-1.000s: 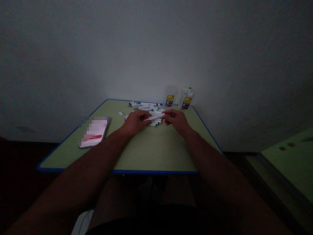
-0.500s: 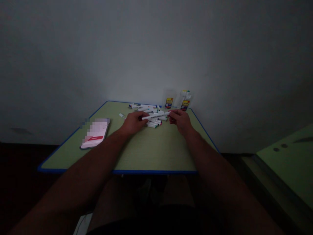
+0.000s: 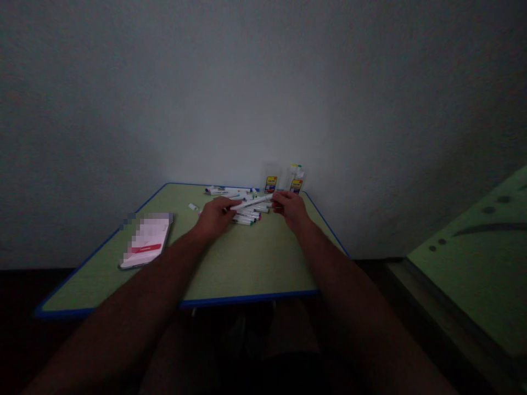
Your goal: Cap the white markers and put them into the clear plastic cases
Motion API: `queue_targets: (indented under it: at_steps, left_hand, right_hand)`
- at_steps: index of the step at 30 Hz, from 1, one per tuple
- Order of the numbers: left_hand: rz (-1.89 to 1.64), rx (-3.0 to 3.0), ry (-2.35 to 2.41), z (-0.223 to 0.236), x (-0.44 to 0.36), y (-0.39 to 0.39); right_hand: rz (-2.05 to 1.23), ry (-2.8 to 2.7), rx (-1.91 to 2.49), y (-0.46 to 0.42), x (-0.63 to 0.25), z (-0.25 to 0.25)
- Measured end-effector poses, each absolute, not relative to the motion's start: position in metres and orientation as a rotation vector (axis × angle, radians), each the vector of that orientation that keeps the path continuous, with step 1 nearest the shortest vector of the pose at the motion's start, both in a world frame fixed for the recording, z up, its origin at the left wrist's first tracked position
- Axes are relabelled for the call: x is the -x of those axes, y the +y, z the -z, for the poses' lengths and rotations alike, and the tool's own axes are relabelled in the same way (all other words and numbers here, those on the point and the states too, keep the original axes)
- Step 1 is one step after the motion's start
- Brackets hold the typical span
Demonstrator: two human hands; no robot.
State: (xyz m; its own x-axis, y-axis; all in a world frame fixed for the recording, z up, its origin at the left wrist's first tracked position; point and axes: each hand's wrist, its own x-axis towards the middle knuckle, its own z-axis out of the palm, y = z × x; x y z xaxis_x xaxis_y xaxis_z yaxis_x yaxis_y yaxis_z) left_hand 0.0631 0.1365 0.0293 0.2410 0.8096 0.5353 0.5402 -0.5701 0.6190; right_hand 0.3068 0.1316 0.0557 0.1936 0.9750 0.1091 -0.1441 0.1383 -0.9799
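Observation:
A white marker point(image 3: 252, 202) is held slantwise between my two hands, above a heap of other markers. My left hand point(image 3: 215, 215) is closed around its lower left end. The fingers of my right hand point(image 3: 291, 207) pinch its other end, at the cap. Beneath lie several white markers point(image 3: 244, 220) with coloured ends, partly covered by the held one and by my fingers. More markers point(image 3: 224, 192) are spread behind, close to the wall. A small white piece, perhaps a cap point(image 3: 193, 207), rests left of my left hand.
Two clear plastic holders with yellow labels stand at the back: one holder point(image 3: 270, 184) and, right of it, another holder point(image 3: 296, 185) with markers upright inside. A phone-like device point(image 3: 147, 238) lies at left on the blue-edged table point(image 3: 251, 263). A wall rises behind.
The whole view has shifted, so the table sits lower and further left in the picture. Both hands still grip the same marker, which now tilts slightly more, its right end higher.

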Motion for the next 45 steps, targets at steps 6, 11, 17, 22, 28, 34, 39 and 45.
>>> queue_targets:
  at_steps: [6,11,17,22,28,34,39,45]
  left_hand:
    - [-1.241,-2.209,1.255,-0.027,-0.065,0.138]
    - [-1.239,-2.253,1.272,-0.024,-0.063,0.142]
    - [-1.208,-2.256,1.272,-0.025,-0.062,0.14]
    - [-1.201,-2.293,1.272,-0.023,-0.06,0.141]
    - [-1.187,-2.288,1.293,-0.021,-0.06,0.142]
    - [-1.173,-2.293,1.291,-0.023,-0.061,0.139]
    - [-1.176,-2.286,1.285,-0.024,-0.062,0.139]
    - [-1.173,-2.293,1.283,-0.023,-0.064,0.139]
  right_hand:
    - [-0.929,-0.932,1.061,0.137,-0.332,-0.087]
    - [-0.72,-0.92,1.067,0.15,-0.369,-0.122]
    - [-0.364,-0.921,1.098,0.178,-0.415,-0.164]
    - [-0.187,-0.955,1.165,0.201,-0.436,-0.182]
    - [-0.046,-1.008,1.344,0.219,-0.434,-0.184]
    - [0.064,-1.19,1.471,0.241,-0.435,-0.173]
    - [0.125,-1.293,1.518,0.254,-0.438,-0.158]
    - [0.282,-1.428,1.703,0.247,-0.429,-0.147]
